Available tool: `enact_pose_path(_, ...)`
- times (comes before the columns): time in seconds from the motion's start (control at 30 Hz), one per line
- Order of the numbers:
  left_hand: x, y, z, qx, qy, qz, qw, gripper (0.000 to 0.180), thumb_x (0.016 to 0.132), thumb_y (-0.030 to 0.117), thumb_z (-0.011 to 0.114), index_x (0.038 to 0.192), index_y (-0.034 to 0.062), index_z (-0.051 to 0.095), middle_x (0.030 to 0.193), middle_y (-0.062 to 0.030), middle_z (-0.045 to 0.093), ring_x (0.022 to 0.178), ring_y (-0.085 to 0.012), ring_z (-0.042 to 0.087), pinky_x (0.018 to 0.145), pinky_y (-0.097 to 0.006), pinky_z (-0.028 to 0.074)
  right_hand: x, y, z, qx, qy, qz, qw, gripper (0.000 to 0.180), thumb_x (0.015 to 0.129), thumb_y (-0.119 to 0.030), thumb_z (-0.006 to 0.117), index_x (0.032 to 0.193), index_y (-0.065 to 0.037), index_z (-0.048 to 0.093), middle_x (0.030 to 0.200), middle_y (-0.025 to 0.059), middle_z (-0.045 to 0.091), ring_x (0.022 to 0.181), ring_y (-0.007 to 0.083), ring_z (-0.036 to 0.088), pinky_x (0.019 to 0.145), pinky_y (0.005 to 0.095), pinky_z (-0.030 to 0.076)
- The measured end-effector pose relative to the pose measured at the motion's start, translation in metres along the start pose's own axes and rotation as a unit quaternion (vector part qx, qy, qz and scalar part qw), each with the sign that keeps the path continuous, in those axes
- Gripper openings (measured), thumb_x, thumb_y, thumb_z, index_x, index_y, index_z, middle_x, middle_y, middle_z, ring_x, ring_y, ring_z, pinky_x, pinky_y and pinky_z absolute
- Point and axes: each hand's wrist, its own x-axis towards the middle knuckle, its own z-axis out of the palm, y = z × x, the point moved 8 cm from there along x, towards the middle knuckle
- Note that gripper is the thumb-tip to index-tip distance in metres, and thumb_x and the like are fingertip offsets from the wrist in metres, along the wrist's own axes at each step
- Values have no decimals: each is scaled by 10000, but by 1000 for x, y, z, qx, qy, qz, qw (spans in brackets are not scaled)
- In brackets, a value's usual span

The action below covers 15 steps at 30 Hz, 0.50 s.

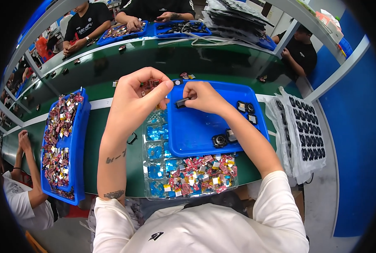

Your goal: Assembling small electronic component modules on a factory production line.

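My left hand [139, 95] is closed around a small red circuit board [153, 83], held up above the far left corner of a blue tray [204, 126]. Pinched in the fingers of my right hand [202, 98] is a small black plastic part [181, 103], over the same tray. Several round black housings, one of them a housing [220, 140] near the tray's front edge, lie inside it. In front of the tray, red boards with small silvery and yellow pieces form a heap [200, 175] on a clear compartment tray [155, 170] with blue bits.
At left stands another blue tray [86, 139] full of red boards. White sheets holding rows of black round parts [310, 130] are stacked at right. Beyond the green conveyor belt [145, 57], co-workers sit with blue trays. Another person's hands [23, 141] are at far left.
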Motion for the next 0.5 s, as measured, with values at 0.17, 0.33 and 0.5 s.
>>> enact_pose_path(0.17,-3,4,2,44,29,46,998,157,834,83,655,838,-73,648,1004,-108,628,637,-94,623,557,-216,501,-18,-40,-23,370,77,41,925,204,815,-9,634,1008,37,586,792,95,661,735,141,660,652,257,556)
enact_pose_path(0.33,-6,7,8,81,71,48,993,130,826,68,657,833,-62,668,1139,-151,618,589,-59,588,529,-184,464,-35,-74,-39,409,128,-29,903,273,837,10,614,1108,30,592,866,98,668,771,130,658,686,255,563)
enact_pose_path(0.5,-6,4,10,90,63,54,993,137,826,72,657,844,-63,673,1143,-163,624,618,-64,605,549,-185,482,-49,-85,-43,367,149,-31,918,262,864,-2,610,1123,31,590,904,77,666,812,108,651,717,226,543)
